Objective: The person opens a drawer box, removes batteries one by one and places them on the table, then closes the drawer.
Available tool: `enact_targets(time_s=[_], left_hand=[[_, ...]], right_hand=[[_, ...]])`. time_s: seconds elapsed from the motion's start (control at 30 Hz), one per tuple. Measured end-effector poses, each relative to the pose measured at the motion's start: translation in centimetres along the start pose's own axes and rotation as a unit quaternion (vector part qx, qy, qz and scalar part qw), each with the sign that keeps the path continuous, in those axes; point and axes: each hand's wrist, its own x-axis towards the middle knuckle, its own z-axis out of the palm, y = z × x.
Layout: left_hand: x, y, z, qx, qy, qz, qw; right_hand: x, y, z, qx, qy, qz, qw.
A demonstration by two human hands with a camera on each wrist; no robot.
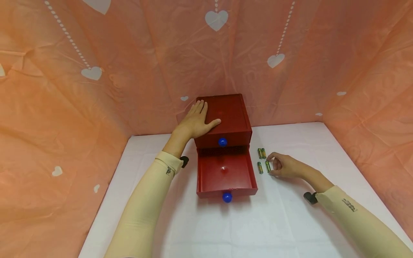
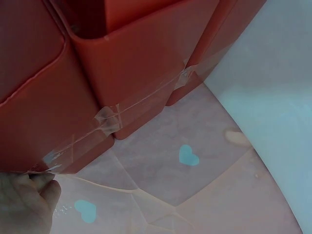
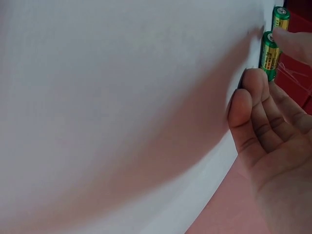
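Observation:
A red two-drawer box (image 1: 226, 113) stands near the back wall, its lower drawer (image 1: 214, 179) pulled out with nothing inside. My left hand (image 1: 195, 122) lies on the left of the box top, fingers spread; at the left wrist its edge shows beside the box. To the right of the drawer, my right hand (image 1: 285, 165) pinches a green and yellow battery (image 3: 269, 56) between thumb and finger at its two ends. Another battery (image 1: 260, 167) lies just left of it, and a side-by-side pair of batteries (image 1: 261, 153) sits farther back.
Blue round knobs stick out from the upper drawer (image 1: 222, 142) and the lower drawer's front. A white cloth (image 1: 290, 222) covers the table. Orange sheeting with white hearts (image 1: 216, 53) hangs behind and at both sides.

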Motion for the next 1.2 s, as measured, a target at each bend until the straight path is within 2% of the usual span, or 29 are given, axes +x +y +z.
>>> enact_targets(time_s=[0.9, 1.2], left_hand=[[0.2, -0.1, 0.0, 0.003, -0.006, 0.003, 1.0], [0.2, -0.2, 0.0, 0.004, -0.001, 0.006, 1.0]], right_hand=[[-0.5, -0.8, -0.2, 0.008, 0.003, 0.004, 1.0], [-1.1, -2.7, -0.9, -0.015, 0.04, -0.014, 0.999]])
